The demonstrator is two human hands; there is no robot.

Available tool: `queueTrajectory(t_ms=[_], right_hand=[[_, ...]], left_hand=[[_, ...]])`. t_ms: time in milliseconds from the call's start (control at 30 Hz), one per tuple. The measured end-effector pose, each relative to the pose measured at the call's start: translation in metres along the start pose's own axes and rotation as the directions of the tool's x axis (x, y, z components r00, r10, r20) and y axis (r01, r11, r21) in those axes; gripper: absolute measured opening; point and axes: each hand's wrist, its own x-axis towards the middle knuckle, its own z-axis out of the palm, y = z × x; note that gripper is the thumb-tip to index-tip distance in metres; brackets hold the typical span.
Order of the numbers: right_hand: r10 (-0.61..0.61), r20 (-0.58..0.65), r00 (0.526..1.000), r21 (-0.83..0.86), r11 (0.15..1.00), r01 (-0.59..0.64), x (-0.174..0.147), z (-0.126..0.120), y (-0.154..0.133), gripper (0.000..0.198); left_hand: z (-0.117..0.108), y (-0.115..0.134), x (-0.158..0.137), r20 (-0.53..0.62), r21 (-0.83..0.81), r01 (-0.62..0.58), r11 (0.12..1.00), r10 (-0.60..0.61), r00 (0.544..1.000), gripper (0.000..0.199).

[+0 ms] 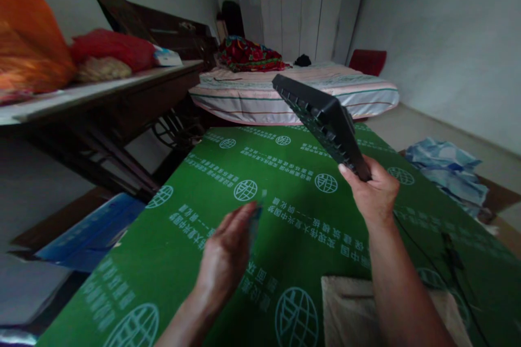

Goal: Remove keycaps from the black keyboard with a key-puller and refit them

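Observation:
My right hand [376, 190] grips one end of a black keyboard [325, 119], thumb on its near edge. The keyboard is raised and tilted above the green board, its row of keys facing down and to the left. Lower and to the left, my left hand [228, 244] is closed, fingers pointing forward, apart from the keyboard. Along its inner side shows a thin bluish, partly see-through piece [255, 222], too blurred to name. A thin black cable [419, 252] runs over the board beside my right forearm.
The green printed board [211, 173] forms the work surface. A beige cloth [345, 303] lies near its front edge, and a dark cord with a plug [451, 252] lies at right. Beyond are a bed [244, 103], a side table [171, 73] with bags, and blue-white fabric [445, 168].

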Motion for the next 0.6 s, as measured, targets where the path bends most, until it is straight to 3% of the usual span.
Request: queueTrajectory(t_ms=[100,200,333,400,467,533,600], right_hand=[[0.001,-0.014,1.000,-0.013,1.000,-0.001,0.001,-0.003,0.000,0.034],[-0.017,-0.008,1.000,-0.048,0.999,0.017,0.000,-0.005,0.001,0.032],[-0.033,-0.004,0.999,-0.083,0.996,0.033,0.000,-0.007,0.001,0.034],[-0.027,0.002,1.000,-0.082,0.996,0.027,0.000,-0.008,0.000,0.034],[-0.017,0.015,1.000,-0.075,0.997,0.018,-0.001,-0.008,-0.002,0.035],[-0.010,0.026,1.000,-0.062,0.998,0.012,-0.002,-0.007,-0.002,0.035],[-0.006,0.033,0.999,-0.052,0.999,0.008,-0.002,-0.006,-0.002,0.034]], left_hand=[[0.061,0.061,0.040,0.216,0.006,-0.264,0.965,0.256,0.942,0.052],[0.111,0.107,0.061,0.377,0.035,-0.450,0.892,0.406,0.833,0.043],[0.153,0.130,0.074,0.459,0.004,-0.557,0.831,0.493,0.739,0.031],[0.159,0.119,0.082,0.501,0.019,-0.561,0.828,0.477,0.722,0.026],[0.150,0.091,0.090,0.522,0.079,-0.511,0.856,0.402,0.753,0.025],[0.122,0.048,0.093,0.520,0.167,-0.418,0.893,0.280,0.807,0.022],[0.077,0.001,0.088,0.466,0.278,-0.271,0.922,0.118,0.877,0.022]])
